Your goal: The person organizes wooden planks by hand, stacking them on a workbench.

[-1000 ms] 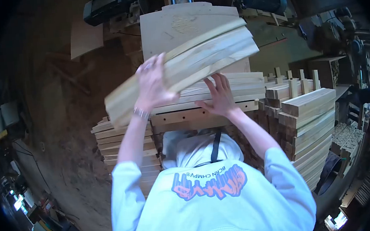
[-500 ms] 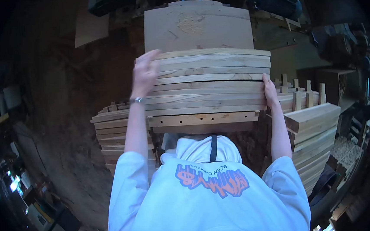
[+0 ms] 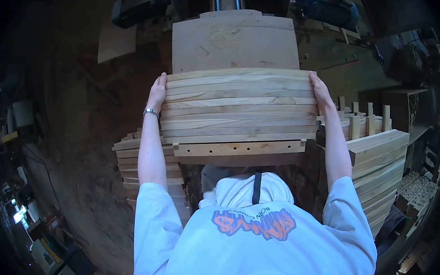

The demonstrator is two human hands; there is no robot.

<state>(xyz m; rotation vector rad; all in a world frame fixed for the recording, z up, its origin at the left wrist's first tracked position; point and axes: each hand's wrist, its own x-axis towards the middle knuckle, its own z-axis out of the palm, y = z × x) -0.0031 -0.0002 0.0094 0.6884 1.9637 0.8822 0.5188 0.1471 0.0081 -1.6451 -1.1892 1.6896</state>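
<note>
In the head view, a row of boards (image 3: pixel 237 100) lies side by side across the middle of the frame, at the near end of the tabletop (image 3: pixel 233 43). The left grip (image 3: pixel 158 92) and right grip (image 3: pixel 320 89) lie flat against opposite ends, fingers outstretched rather than curled round one board, likely keeping the ends even. A strip with holes (image 3: pixel 262 147) along the near edge seemingly acts as a stop. Piles at lower left (image 3: pixel 150 169) and right (image 3: pixel 379 158) sit conveniently close.
</note>
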